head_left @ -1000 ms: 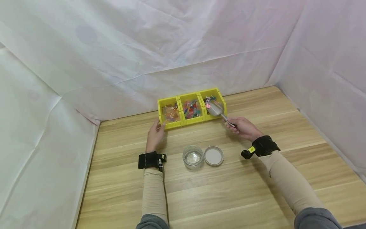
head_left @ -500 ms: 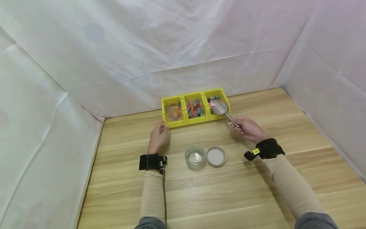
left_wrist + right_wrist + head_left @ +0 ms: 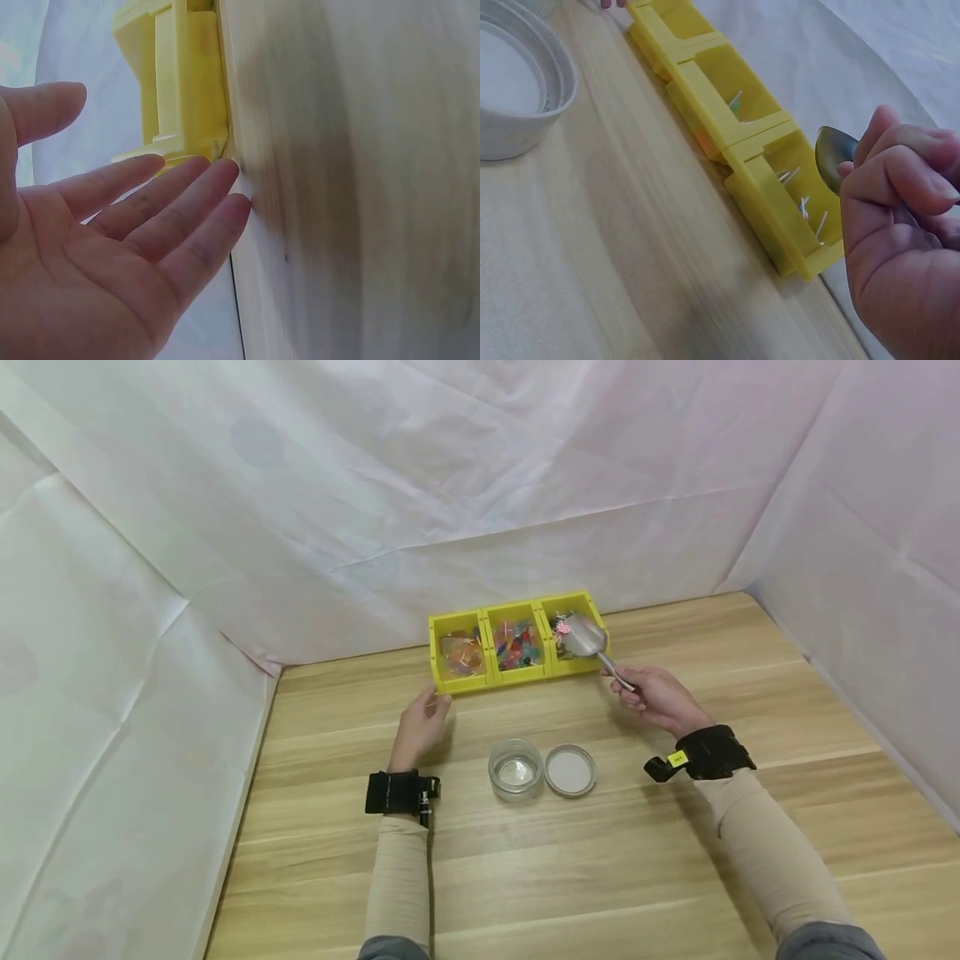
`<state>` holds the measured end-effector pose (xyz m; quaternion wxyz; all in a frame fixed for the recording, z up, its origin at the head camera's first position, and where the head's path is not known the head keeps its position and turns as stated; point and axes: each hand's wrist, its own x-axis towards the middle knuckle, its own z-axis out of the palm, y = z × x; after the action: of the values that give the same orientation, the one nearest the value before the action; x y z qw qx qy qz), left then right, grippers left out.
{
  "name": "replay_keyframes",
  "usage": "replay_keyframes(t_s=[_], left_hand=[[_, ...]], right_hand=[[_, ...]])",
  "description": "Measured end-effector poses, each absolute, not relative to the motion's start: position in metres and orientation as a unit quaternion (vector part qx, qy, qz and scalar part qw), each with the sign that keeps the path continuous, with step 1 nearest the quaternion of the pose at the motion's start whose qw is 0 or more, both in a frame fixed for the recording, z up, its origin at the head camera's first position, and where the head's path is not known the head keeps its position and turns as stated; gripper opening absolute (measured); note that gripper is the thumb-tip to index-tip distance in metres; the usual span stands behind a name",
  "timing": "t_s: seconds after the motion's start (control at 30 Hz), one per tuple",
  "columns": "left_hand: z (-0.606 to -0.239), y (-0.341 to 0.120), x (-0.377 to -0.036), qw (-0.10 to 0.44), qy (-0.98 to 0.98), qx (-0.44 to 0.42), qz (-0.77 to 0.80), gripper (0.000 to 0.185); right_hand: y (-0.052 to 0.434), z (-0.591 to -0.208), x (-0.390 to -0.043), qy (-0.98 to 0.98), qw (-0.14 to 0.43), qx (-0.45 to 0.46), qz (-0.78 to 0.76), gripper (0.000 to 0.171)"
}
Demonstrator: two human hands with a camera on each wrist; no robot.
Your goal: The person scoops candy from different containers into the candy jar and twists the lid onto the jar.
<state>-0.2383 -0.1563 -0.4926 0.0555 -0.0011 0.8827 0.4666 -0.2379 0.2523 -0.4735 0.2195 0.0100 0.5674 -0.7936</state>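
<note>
Small metal scoop (image 3: 583,637), gripped by its handle in the right hand (image 3: 651,697) over the yellow three-compartment plastic bin (image 3: 517,645) near the table's far edge, could spill while the relaxed, empty left hand (image 3: 422,731) leaves the bin unsteadied.

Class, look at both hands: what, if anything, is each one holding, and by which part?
The right hand grips a metal scoop by its handle. The left hand holds nothing; it is open beside the yellow bins.

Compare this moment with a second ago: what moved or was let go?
The left hand let go of the yellow bins and drew back, open. The right hand keeps gripping the metal scoop over the right bin. Jar and lid unchanged.
</note>
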Motion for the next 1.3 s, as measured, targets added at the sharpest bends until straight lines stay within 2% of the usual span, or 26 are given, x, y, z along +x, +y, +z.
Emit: replay_keyframes(t_s=[0.27,0.7,1.07,1.3], left_hand=[[-0.489,-0.157,-0.228,0.058,0.884,0.008,0.464,0.057],[-0.488,-0.147,-0.216,0.079,0.875,0.059,0.474,0.052],[-0.487,-0.138,-0.204,0.094,0.860,0.076,0.495,0.051],[-0.484,-0.128,-0.194,0.128,0.844,0.125,0.505,0.050]], right_hand=[[0.251,-0.466,-0.233,0.557,0.222,-0.002,-0.800,0.026],[0.244,-0.463,-0.223,0.574,0.237,-0.058,-0.781,0.034],[0.239,-0.471,-0.216,0.558,0.263,-0.063,-0.784,0.028],[0.237,-0.473,-0.214,0.552,0.271,-0.075,-0.785,0.031]])
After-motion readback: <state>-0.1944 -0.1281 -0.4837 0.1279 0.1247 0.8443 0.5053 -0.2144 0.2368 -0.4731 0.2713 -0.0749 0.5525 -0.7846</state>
